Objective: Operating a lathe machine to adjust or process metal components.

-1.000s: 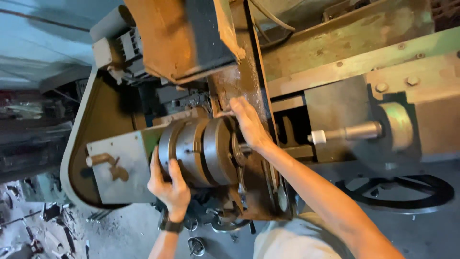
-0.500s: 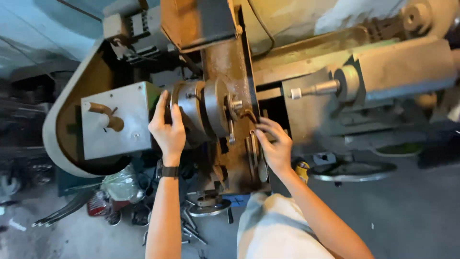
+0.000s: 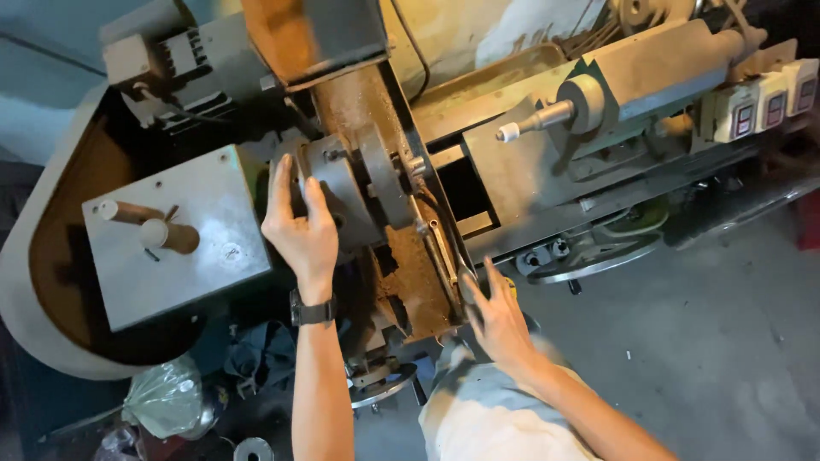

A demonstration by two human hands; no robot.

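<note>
Grey steel lathe chuck, round and rust-dusted, under spread left hand; right hand open

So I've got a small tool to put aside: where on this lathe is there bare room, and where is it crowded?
Bare: the grey flat gearbox top, right of its two lever stubs, and the concrete floor beyond the round handwheel. Crowded: around the round steel chuck, where the left hand rests, and the rusty carriage by the right hand.
</note>
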